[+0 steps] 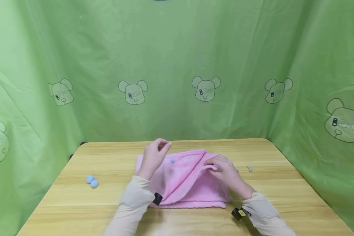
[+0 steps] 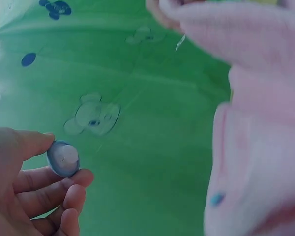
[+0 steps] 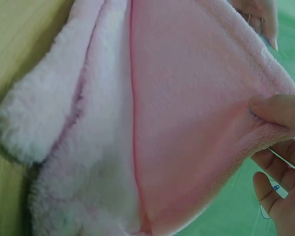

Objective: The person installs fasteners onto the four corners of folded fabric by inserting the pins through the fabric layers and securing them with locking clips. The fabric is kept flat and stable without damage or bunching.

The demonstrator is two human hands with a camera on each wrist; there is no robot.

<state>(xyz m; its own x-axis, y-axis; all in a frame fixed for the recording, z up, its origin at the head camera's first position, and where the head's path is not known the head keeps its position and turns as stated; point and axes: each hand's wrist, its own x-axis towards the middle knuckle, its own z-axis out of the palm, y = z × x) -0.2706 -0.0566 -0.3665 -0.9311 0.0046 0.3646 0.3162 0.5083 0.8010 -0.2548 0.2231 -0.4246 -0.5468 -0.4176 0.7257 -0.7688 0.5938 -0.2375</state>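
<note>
My left hand (image 1: 154, 156) is raised over the left side of a folded pink plush cloth (image 1: 180, 180). In the left wrist view, its thumb and fingers pinch a small round blue cap (image 2: 63, 158) with a white centre. My right hand (image 1: 222, 168) grips the cloth's edge and lifts it, so the folded layers part below. The right wrist view has the thumb (image 3: 278, 108) on top of that fuzzy edge, with a speck of blue by its tip. A small blue knob (image 1: 172, 160) shows against the cloth near my left hand.
Two round blue pieces (image 1: 90, 179) lie together on the wooden table (image 1: 62, 203) at the left. Right of the cloth is a small blue knob with a thin stem (image 1: 250, 169). A green curtain (image 1: 171, 118) with bear prints surrounds the table's back and sides.
</note>
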